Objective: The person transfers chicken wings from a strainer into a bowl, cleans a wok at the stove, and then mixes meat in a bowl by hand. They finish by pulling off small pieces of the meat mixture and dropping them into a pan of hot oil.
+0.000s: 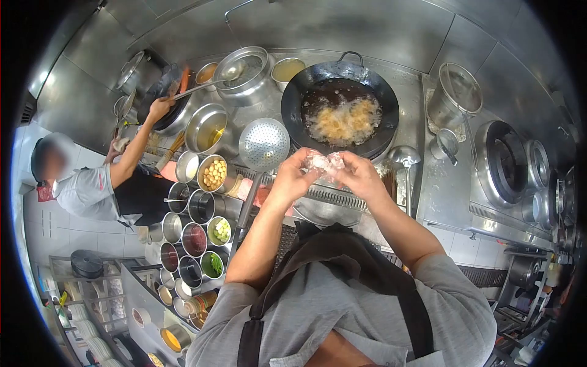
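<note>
Pale, whitish-pink food [320, 161], perhaps raw and coated, is pinched between my two hands. My left hand [299, 173] grips it from the left and my right hand [357, 175] from the right, both fingers closed round it. Just beyond them sits a black wok [291, 105] of dark, bubbling oil, in which golden pieces [345, 121] are frying. A perforated skimmer [264, 144] lies left of my hands, its long handle pointing toward me. On the right a ladle [404, 156] rests beside the wok.
To the left, a co-worker [92, 192] reaches a ladle over a pot [243, 72]. Many metal containers of ingredients, one with green vegetables [212, 264], crowd the left side. At the right stand a tall pot with a strainer [457, 92] and another wok [502, 162].
</note>
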Available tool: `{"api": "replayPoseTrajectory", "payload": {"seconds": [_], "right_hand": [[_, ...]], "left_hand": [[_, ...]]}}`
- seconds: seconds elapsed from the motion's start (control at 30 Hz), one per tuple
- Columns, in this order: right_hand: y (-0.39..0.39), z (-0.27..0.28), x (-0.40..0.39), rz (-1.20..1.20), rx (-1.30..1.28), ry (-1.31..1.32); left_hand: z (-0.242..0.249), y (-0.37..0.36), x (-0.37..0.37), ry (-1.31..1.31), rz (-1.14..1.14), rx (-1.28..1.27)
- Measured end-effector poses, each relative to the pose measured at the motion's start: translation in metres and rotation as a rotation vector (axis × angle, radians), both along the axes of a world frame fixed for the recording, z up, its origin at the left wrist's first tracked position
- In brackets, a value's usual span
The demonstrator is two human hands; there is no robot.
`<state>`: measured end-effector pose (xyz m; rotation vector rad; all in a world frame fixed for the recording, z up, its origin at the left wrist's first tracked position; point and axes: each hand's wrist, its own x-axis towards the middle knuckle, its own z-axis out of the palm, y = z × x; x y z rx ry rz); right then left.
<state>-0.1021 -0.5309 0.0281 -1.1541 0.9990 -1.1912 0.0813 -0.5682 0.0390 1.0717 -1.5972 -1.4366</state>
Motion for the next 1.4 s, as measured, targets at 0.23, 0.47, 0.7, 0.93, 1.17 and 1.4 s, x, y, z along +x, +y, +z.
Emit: {"api": "replayPoseTrajectory", "payload": {"seconds": [0.23, 0.47, 0.7, 0.93, 1.17, 1.4], "right_hand": [[-0.002, -0.002, -0.006, -0.036, -0.157, 0.344], [-0.011, -0.007, -0.020, 0.012, 0.043, 0.012], [-0.014, -0.016, -0.010, 0.008, 0.070, -0.242], [-0.010, -0.010, -0.010, 0.145, 0.125, 0.163], [-0.012, 0.012, -0.019, 0.050, -0.150, 0.383], [-0.016, 0.021, -0.017, 0.007, -0.312, 0.597]], "left_hand": [[0.026, -0.001, -0.003, -0.292, -0.103, 0.016], [0.020, -0.007, -0.004, -0.059, -0.047, 0.081], [0.009, -0.012, -0.004, 0.387, 0.082, 0.189], [-0.005, -0.012, 0.003, 0.630, 0.005, 0.375], [0.001, -0.006, 0.002, 0.626, -0.063, 0.448], [0.000, -0.011, -0.015, 0.276, -0.027, 0.169]]}}
